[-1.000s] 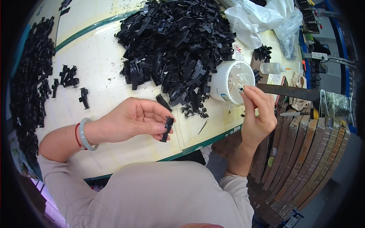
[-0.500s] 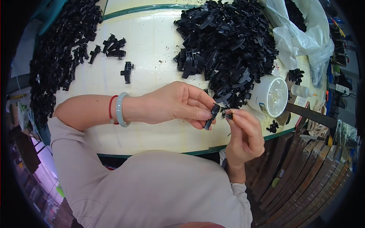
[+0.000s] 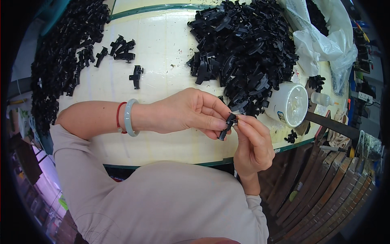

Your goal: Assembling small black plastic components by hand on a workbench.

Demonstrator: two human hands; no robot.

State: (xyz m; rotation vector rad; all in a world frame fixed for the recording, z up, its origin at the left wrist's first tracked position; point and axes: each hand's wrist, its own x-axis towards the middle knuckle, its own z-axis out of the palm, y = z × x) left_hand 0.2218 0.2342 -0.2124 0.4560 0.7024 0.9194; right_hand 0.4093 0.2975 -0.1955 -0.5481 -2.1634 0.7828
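Between thumb and fingers, my left hand grips a black plastic clip part, tilted over the table near its front edge. My right hand is closed in a pinch at the upper right side of that part. A small black piece sits at its fingertips, touching the clip part and mostly hidden by the fingers. Just beyond both hands rises a big heap of black plastic parts. One assembled-looking black part lies alone left of the heap, and several more lie farther back.
A long pile of black parts runs along the left edge. To the right are a white tub on its side, a clear plastic bag, a small bottle and a dark metal bar. The table's green edge lies against my body.
My right hand has moved left, bringing its small black piece against the clip part. My left hand has stayed nearly still, keeping its hold.
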